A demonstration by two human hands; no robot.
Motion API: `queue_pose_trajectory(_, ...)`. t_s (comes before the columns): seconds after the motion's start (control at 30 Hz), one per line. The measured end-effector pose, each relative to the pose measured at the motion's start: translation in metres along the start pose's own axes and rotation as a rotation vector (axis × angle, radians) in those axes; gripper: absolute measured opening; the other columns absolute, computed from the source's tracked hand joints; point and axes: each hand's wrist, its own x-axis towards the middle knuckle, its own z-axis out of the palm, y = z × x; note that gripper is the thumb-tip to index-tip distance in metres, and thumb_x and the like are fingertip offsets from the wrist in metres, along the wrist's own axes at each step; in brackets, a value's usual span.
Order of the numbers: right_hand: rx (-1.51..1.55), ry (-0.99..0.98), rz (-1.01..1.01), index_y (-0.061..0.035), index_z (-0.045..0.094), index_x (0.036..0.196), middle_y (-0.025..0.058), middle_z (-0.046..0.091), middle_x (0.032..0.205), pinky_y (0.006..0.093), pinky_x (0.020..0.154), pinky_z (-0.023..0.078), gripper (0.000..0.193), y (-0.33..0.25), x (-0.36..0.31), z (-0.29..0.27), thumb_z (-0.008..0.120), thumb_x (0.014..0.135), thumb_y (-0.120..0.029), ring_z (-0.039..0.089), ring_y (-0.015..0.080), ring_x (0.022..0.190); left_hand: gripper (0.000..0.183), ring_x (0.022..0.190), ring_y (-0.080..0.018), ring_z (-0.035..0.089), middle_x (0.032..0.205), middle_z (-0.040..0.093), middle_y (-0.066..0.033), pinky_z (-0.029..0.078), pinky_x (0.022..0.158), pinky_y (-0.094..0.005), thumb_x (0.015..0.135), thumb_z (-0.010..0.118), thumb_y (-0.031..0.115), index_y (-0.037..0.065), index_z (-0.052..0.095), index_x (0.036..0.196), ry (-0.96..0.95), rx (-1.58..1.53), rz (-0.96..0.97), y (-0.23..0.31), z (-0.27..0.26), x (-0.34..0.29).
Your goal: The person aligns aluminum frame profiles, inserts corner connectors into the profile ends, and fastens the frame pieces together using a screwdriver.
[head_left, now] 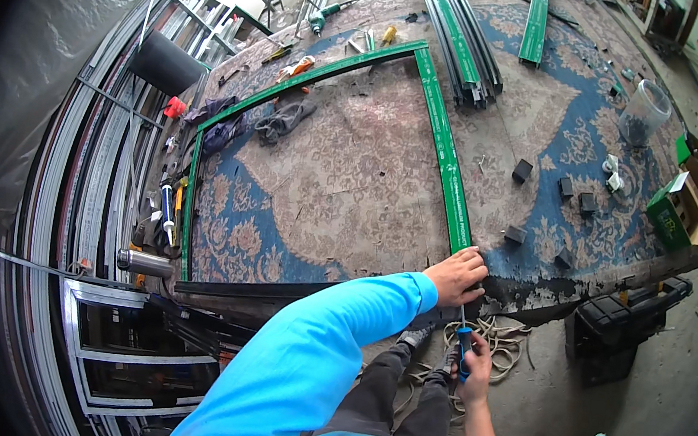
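Note:
A rectangular frame of bars covered in green film lies on a patterned carpet over a work table. My left hand is closed over the near end of its right-hand bar, at the table's front edge. Below that, my right hand grips a screwdriver by its blue and black handle. The shaft points up toward the bar's end beneath my left hand. Exactly where the tip sits is hidden by the fingers.
Stacked green and dark profiles lie at the far side. Small black blocks, a clear plastic bucket and a green carton stand on the right. A black toolbox and coiled rope are on the floor.

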Motion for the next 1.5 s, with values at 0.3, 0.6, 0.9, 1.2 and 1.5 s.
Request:
queue_pose_trajectory(0.3,0.941,-0.24,0.397,-0.0121,0.05,0.131,0.0121,0.057,0.101,0.0232,0.044,0.04,0.042,0.022,0.008,-0.032,0.054,0.091,-0.023,0.051,0.0158,0.061,0.03,0.11,-0.0363,0.051,0.1,0.053,-0.0171,0.031,0.112,-0.0474,0.083,0.066,0.025,0.001,0.053,0.097,-0.014,-0.003,0.002,0.004,0.006,0.004)
queue_pose_trajectory(0.6,0.126,0.086,0.013,-0.0092,0.054,0.127,0.005,0.054,0.088,0.0218,0.047,0.041,0.044,0.014,0.005,-0.008,0.061,0.083,-0.01,0.049,0.0112,0.061,0.029,0.107,-0.0361,0.051,0.098,0.052,-0.016,0.032,0.111,-0.0478,0.082,0.068,0.023,0.002,0.051,0.093,0.037,0.008,0.01,-0.004,0.001,0.005)
queue_pose_trajectory(0.9,-0.087,0.046,-0.109,-0.0087,0.05,0.131,0.0102,0.058,0.097,0.0253,0.046,0.043,0.046,0.017,0.008,-0.012,0.058,0.086,-0.013,0.054,0.0156,0.062,0.03,0.109,-0.0368,0.051,0.099,0.053,-0.0168,0.031,0.112,-0.0481,0.082,0.067,0.024,0.002,0.052,0.096,0.0,-0.013,-0.005,-0.002,0.002,0.005)
queue_pose_trajectory(1.2,0.787,-0.127,0.402,-0.0213,0.05,0.131,0.0117,0.057,0.096,0.0248,0.042,0.039,0.042,0.008,0.011,-0.021,0.052,0.09,-0.016,0.051,0.0173,0.056,0.028,0.11,-0.0354,0.051,0.101,0.053,-0.0157,0.031,0.112,-0.0478,0.083,0.068,0.023,0.002,0.052,0.094,0.015,-0.001,-0.004,-0.002,0.0,0.007)
queue_pose_trajectory(1.5,-0.097,0.149,-0.192,-0.002,0.055,0.125,0.0011,0.058,0.092,0.0196,0.052,0.039,0.04,0.015,0.003,-0.007,0.063,0.086,-0.009,0.046,0.0036,0.06,0.027,0.107,-0.0362,0.052,0.099,0.053,-0.0161,0.032,0.111,-0.0482,0.082,0.069,0.022,0.003,0.053,0.092,0.031,-0.014,0.001,0.005,0.004,0.007)
